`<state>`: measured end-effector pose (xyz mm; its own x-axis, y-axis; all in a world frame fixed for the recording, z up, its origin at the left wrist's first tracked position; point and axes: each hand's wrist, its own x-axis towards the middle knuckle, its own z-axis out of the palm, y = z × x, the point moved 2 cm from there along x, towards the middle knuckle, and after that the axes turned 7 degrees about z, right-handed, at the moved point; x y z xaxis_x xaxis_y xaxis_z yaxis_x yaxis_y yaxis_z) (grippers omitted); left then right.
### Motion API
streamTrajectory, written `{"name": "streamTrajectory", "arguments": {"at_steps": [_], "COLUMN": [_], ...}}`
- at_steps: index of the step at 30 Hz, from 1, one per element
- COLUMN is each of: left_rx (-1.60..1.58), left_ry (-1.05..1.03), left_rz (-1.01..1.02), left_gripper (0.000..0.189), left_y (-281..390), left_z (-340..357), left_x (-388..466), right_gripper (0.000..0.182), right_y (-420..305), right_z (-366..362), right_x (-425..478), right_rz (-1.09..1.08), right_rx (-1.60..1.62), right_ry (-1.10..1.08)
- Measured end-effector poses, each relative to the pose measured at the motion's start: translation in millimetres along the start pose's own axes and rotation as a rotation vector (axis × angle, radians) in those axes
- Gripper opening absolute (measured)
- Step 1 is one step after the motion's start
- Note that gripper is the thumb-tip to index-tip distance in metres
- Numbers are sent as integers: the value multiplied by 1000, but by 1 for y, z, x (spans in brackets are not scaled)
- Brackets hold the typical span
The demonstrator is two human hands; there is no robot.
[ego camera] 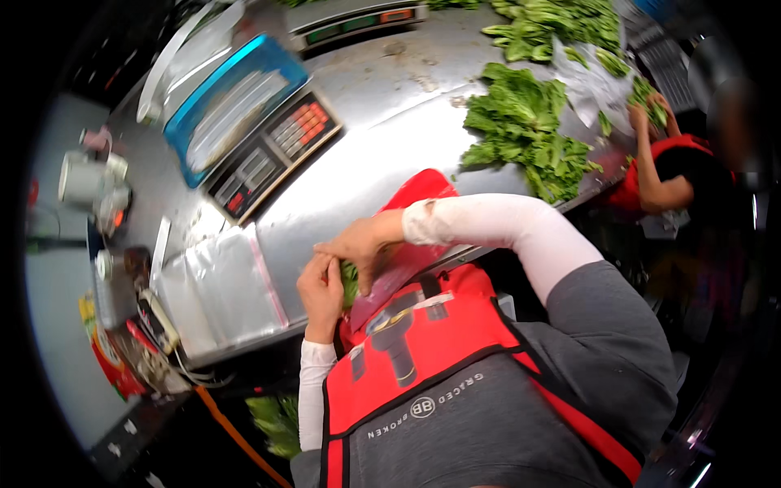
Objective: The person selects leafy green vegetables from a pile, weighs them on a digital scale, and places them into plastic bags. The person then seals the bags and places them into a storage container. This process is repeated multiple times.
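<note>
Just above my apron, a translucent red plastic bag [399,268] lies slantwise over the table's front edge, with leafy greens [349,283] showing at its left end. My left hand [320,296] pinches at that end, its fingertips meeting those of my right hand. Over the bag arches my right hand [359,245], its thumb pressed down beside the greens; what exactly lies between the fingertips is hidden. Left of my hands, a stack of clear plastic bags [229,293] lies flat on the metal table [390,146].
A digital scale [274,155] carries a blue tray [177,131] of clear bags. Another scale [357,24] stands at the back. Loose lettuce [525,116] lies at the right, where a co-worker's hands [650,113] handle greens. Bottles and a power strip [157,320] line the left edge.
</note>
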<state>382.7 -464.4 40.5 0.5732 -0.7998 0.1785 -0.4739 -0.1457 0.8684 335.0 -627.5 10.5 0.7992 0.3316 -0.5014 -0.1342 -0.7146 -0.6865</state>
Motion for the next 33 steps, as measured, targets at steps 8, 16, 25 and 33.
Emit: {"name": "streamTrajectory", "arguments": {"at_steps": [8, 16, 25, 33], "left_rx": [-73, -58, 81, -165], "left_ry": [35, 108, 24, -136], "left_rz": [-378, -383, -111, -404], "left_gripper": [28, 25, 15, 13], "left_y": [37, 56, 56, 31], "left_z": [-31, -18, -15, -15], "left_x": [-88, -84, -61, -31], "right_gripper": [114, 112, 125, 132], "right_y": [-10, -44, -68, -57], "right_z": [1, -16, -16, 8], "right_x": [-23, -46, -56, -57], "right_rz": [-164, -88, 45, 180], "right_rx": [-45, -75, -242, -247], "right_ry": [130, 113, 96, 240]}}
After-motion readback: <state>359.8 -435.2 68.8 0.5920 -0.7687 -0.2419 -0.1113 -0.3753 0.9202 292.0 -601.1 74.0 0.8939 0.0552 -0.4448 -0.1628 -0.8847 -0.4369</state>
